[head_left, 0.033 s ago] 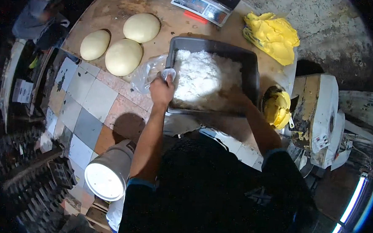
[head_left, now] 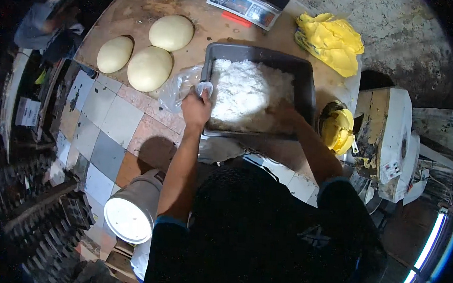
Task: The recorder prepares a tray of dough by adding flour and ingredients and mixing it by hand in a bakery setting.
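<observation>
A dark grey rectangular tub [head_left: 262,53] stands at the table's near edge, holding a layer of white, crumbly powder [head_left: 239,91]. At the tub's left rim my left hand [head_left: 196,109] is closed on a clear plastic bag [head_left: 179,90]. A bunched part of the bag shows above the thumb; whether the fingers also grip the rim is unclear. My right hand [head_left: 287,115] reaches inside the tub at the right, down at the powder. Its fingers are in shade and partly hidden, so their grip cannot be made out.
Pale dough balls [head_left: 151,69] sit at the table's left. A scale [head_left: 244,6] is behind the tub. Yellow spread [head_left: 331,42] lies at far right, with more in a container [head_left: 338,129]. A lidded bucket [head_left: 130,218] stands at lower left. Another person [head_left: 43,27] is at upper left.
</observation>
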A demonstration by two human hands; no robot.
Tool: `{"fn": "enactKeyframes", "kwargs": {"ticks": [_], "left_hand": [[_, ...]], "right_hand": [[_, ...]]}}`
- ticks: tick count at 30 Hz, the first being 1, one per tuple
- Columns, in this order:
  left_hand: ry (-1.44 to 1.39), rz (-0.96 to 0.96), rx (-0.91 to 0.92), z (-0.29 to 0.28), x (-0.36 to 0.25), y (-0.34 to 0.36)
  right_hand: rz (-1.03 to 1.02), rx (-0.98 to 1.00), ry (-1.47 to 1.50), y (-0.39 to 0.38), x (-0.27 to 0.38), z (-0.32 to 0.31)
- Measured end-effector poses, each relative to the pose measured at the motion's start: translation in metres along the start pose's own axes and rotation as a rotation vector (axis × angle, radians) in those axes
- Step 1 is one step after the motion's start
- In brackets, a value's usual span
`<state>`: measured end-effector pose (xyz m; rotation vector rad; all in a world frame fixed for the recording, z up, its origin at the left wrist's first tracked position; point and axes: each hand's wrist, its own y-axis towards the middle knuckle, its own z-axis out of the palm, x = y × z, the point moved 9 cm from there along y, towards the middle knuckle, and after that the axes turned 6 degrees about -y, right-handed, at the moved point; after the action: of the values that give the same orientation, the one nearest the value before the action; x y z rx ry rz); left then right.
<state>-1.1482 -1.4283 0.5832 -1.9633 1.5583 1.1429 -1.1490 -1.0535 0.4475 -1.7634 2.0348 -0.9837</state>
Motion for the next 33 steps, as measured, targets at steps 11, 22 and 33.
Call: {"fn": "enactKeyframes", "kwargs": {"ticks": [11, 22, 33], "left_hand": [[-0.02, -0.042, 0.048, -0.005, -0.003, -0.002], [0.041, -0.024, 0.067, -0.003, -0.002, -0.002], [0.03, -0.084, 0.124, -0.002, -0.003, -0.002]], "right_hand": [[-0.474, -0.49, -0.481, -0.084, 0.06, -0.024], [-0.745, -0.734, 0.102, -0.094, 0.147, -0.051], [-0.785, -0.217, 0.007, -0.032, 0.122, -0.029]]}}
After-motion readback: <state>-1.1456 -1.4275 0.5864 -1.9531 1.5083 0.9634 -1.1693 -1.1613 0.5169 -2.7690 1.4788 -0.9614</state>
